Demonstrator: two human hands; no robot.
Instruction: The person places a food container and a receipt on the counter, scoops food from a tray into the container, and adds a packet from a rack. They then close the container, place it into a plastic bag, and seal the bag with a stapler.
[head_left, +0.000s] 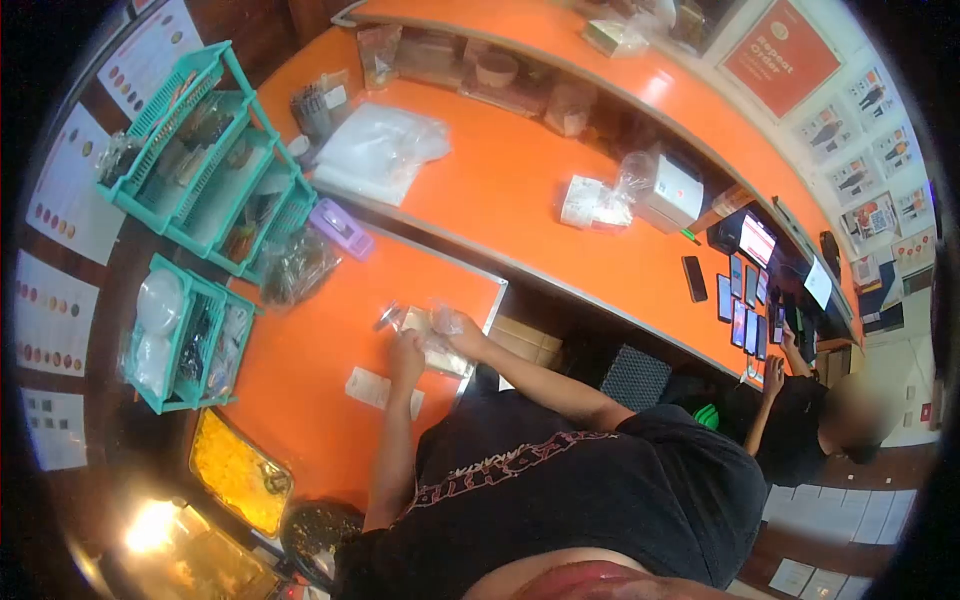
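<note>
My left hand is closed at the left edge of a clear plastic bag with a pale, box-like packet inside. A small silvery item sticks out just above its fingers. On the other side, my right hand has its fingers bunched around crumpled clear plastic at the top of the same bag. A white printed paper slip lies on the orange table beside my left wrist.
Teal racks line the left, near a purple tape dispenser. A tray of yellow food sits at lower left. Across the gap, a counter holds white plastic bags, a printer and several phones, with another person there.
</note>
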